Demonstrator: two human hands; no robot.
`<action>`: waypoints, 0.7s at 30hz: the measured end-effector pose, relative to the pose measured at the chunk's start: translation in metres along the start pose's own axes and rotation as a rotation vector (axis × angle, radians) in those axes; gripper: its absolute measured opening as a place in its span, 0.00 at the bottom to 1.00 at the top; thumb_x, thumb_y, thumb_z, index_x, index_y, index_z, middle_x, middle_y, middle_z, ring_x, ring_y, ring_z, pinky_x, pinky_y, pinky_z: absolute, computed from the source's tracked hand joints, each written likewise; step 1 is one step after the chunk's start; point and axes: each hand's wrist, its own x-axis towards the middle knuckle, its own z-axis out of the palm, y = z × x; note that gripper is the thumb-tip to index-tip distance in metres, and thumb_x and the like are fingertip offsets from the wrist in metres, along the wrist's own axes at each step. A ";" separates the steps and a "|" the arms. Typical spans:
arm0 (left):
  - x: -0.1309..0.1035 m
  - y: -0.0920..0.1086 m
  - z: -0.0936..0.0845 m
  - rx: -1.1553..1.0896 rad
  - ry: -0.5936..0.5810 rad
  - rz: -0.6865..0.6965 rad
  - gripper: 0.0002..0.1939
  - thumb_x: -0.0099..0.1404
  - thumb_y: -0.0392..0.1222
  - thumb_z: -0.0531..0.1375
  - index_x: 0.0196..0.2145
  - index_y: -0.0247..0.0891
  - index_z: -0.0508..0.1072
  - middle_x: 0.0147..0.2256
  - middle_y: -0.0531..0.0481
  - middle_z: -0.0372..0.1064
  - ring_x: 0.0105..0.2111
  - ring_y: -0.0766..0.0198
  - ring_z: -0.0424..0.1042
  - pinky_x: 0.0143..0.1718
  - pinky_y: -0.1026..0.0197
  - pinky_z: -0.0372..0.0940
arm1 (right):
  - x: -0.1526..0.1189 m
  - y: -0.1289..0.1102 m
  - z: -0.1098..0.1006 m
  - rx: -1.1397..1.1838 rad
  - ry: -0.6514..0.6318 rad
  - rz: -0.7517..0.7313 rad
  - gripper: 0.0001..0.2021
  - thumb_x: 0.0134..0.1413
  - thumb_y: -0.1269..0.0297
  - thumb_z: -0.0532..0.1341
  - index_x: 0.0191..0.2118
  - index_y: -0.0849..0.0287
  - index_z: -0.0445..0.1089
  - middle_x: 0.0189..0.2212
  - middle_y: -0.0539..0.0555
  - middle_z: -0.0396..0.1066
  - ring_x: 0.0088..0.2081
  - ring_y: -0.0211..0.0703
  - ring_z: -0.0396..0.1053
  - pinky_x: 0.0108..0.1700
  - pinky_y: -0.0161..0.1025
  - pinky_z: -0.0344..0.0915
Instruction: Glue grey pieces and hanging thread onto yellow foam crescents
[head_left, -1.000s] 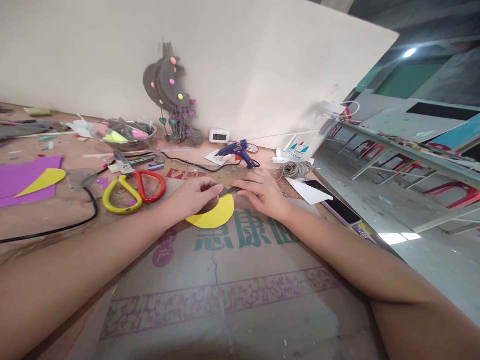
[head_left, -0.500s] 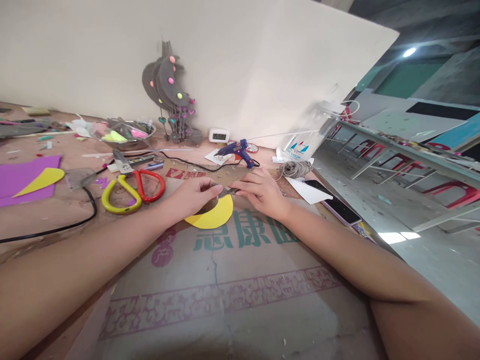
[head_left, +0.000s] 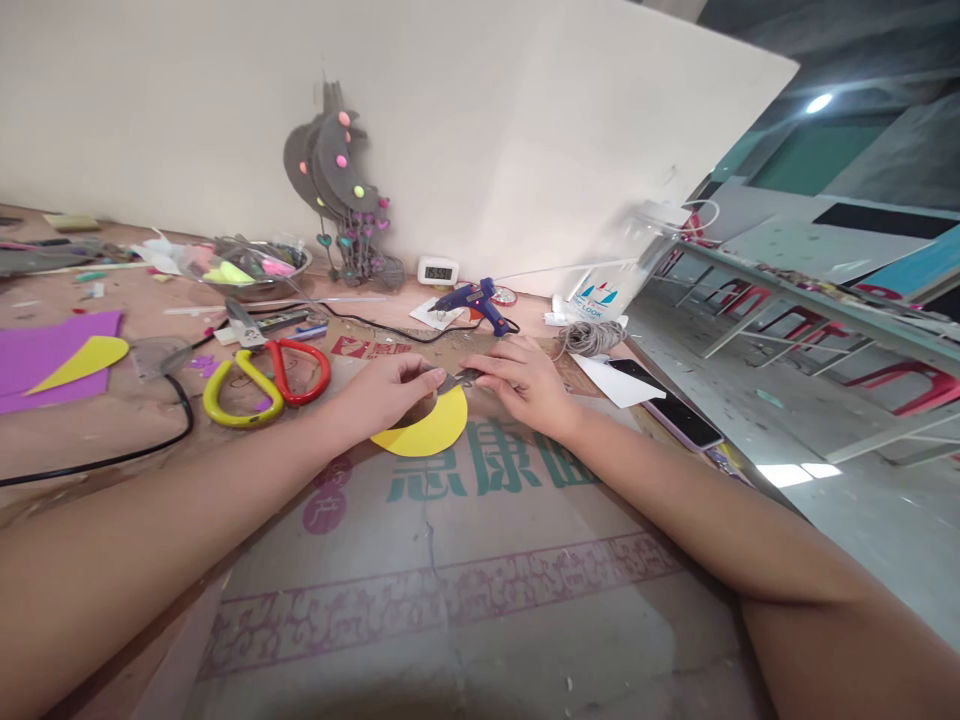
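Left hand and right hand are working near the cardboard's far edge. Yellow crescent is lying just nearside, long axis running left-right, left hand nearer. Left is pinching a dark grey piece; right is touching it, grip unclear.

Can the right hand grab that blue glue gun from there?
Probably yes: the blue glue gun lies just beyond the right hand, with nothing seen between them, though that hand seems busy at a dark piece.
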 end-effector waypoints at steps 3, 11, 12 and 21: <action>0.000 0.000 0.000 -0.005 0.008 0.012 0.17 0.58 0.54 0.54 0.25 0.36 0.66 0.16 0.57 0.57 0.16 0.73 0.54 0.17 0.69 0.49 | 0.000 -0.001 0.000 -0.003 -0.005 -0.004 0.13 0.58 0.61 0.54 0.46 0.57 0.70 0.32 0.54 0.68 0.36 0.43 0.60 0.40 0.42 0.56; -0.001 -0.001 0.001 -0.012 0.007 0.001 0.18 0.57 0.55 0.54 0.24 0.37 0.65 0.16 0.57 0.58 0.16 0.72 0.54 0.18 0.68 0.50 | -0.001 -0.003 0.001 -0.052 -0.050 -0.031 0.14 0.59 0.60 0.52 0.46 0.56 0.69 0.32 0.54 0.68 0.37 0.43 0.59 0.41 0.42 0.54; -0.001 -0.001 0.000 -0.011 0.006 0.003 0.18 0.57 0.55 0.54 0.24 0.36 0.65 0.17 0.57 0.59 0.16 0.72 0.55 0.18 0.68 0.50 | -0.001 -0.004 0.000 -0.057 -0.056 -0.035 0.14 0.59 0.60 0.52 0.46 0.56 0.69 0.32 0.54 0.68 0.37 0.43 0.59 0.41 0.43 0.54; -0.002 0.001 0.000 -0.051 -0.014 -0.020 0.17 0.57 0.54 0.54 0.24 0.36 0.66 0.17 0.57 0.59 0.16 0.73 0.55 0.18 0.68 0.50 | 0.000 -0.006 0.000 -0.073 -0.072 -0.035 0.13 0.59 0.61 0.52 0.45 0.56 0.69 0.32 0.53 0.68 0.36 0.43 0.60 0.40 0.42 0.53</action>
